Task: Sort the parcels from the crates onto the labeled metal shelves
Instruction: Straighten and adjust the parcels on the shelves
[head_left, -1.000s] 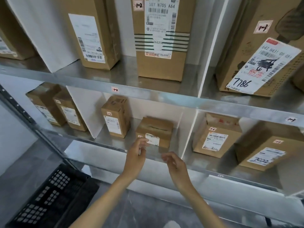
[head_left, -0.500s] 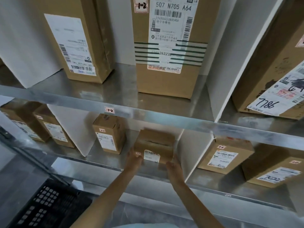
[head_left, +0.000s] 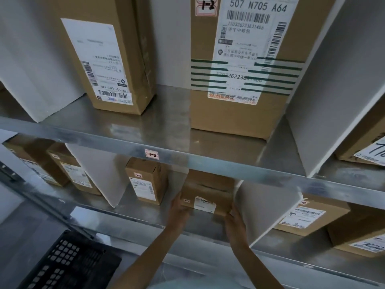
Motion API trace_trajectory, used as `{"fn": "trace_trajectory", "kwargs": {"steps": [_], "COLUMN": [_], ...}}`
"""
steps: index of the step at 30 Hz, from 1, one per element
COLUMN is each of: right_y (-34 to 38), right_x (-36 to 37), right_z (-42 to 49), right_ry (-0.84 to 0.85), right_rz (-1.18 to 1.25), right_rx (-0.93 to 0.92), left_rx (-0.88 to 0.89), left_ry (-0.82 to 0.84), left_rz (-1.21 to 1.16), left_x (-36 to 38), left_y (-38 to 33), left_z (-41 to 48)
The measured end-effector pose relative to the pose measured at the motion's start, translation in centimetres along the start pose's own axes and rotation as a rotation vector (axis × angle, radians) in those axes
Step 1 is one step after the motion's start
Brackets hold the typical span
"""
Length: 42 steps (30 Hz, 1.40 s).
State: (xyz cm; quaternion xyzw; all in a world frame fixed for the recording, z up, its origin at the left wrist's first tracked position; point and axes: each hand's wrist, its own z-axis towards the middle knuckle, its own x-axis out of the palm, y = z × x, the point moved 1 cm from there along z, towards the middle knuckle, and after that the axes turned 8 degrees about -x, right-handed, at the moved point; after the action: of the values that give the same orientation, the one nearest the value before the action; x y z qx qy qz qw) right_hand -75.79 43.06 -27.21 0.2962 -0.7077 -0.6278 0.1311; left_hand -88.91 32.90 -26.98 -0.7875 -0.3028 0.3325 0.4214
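A small brown cardboard parcel point(head_left: 208, 195) with a torn white label sits on the lower metal shelf point(head_left: 145, 217), in the bay under the "1-2" tag point(head_left: 151, 154). My left hand point(head_left: 178, 211) holds its left front corner and my right hand point(head_left: 234, 221) holds its right front corner. An upright small parcel point(head_left: 145, 182) stands to its left in the same bay. White divider boards point(head_left: 268, 207) bound the bay on both sides.
Two tall cartons point(head_left: 108, 53) point(head_left: 245, 65) stand on the upper shelf point(head_left: 170, 122). More parcels fill the neighbouring lower bays at left point(head_left: 68, 170) and right point(head_left: 308, 215). A black plastic crate point(head_left: 68, 265) sits on the floor at lower left.
Both hands reached forward from in front of the shelf and took the small parcel by its two front corners. My view moved closer to the shelves.
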Motion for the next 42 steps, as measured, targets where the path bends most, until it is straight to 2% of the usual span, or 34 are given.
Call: {"fn": "trace_trajectory", "kwargs": {"steps": [3, 6, 11, 14, 16, 19, 23, 25, 28, 33, 40, 42], "right_y": [-0.6, -0.9, -3.6, -3.4, -2.1, -0.3, 3.8, 5.9, 7.2, 7.0, 7.1, 6.8], "right_x": [0.5, 1.3, 4.3, 7.1, 9.2, 12.9, 17.0, 18.6, 20.4, 21.1, 22.0, 22.0], "right_z": [0.3, -0.4, -1.9, -4.1, -5.3, -4.9, -3.6, -3.3, -2.3, -1.6, -2.1, -2.5], "right_ry": [-0.011, -0.098, -0.242, -0.264, -0.228, -0.100, 0.156, 0.218, 0.210, 0.185, 0.193, 0.151], "right_rz": [0.019, 0.012, -0.155, -0.203, -0.190, -0.115, -0.084, -0.055, -0.046, 0.017, 0.047, 0.037], "right_rx": [-0.014, -0.025, 0.030, 0.011, -0.024, -0.027, -0.042, -0.094, -0.140, -0.092, -0.069, -0.048], "left_rx": [0.002, -0.040, -0.237, -0.317, -0.366, -0.362, -0.330, -0.268, -0.232, -0.198, -0.177, -0.158], "left_ry": [0.124, 0.160, 0.098, 0.019, -0.027, -0.030, 0.039, 0.112, 0.184, 0.268, 0.303, 0.307], "left_rz": [-0.105, -0.101, 0.079, -0.092, -0.252, -0.335, -0.341, -0.310, -0.313, -0.225, -0.171, -0.153], "left_x": [-0.7, -2.1, -6.4, -10.2, -12.2, -14.1, -15.0, -14.9, -15.0, -15.4, -16.9, -17.5], "left_y": [0.0, 0.6, 5.1, 6.4, 6.3, 5.7, 3.8, 3.5, 3.1, 2.3, 2.3, 2.5], "left_z": [-0.4, 0.1, 2.9, 4.0, 4.6, 5.5, 6.1, 6.6, 6.9, 6.4, 6.8, 5.9]}}
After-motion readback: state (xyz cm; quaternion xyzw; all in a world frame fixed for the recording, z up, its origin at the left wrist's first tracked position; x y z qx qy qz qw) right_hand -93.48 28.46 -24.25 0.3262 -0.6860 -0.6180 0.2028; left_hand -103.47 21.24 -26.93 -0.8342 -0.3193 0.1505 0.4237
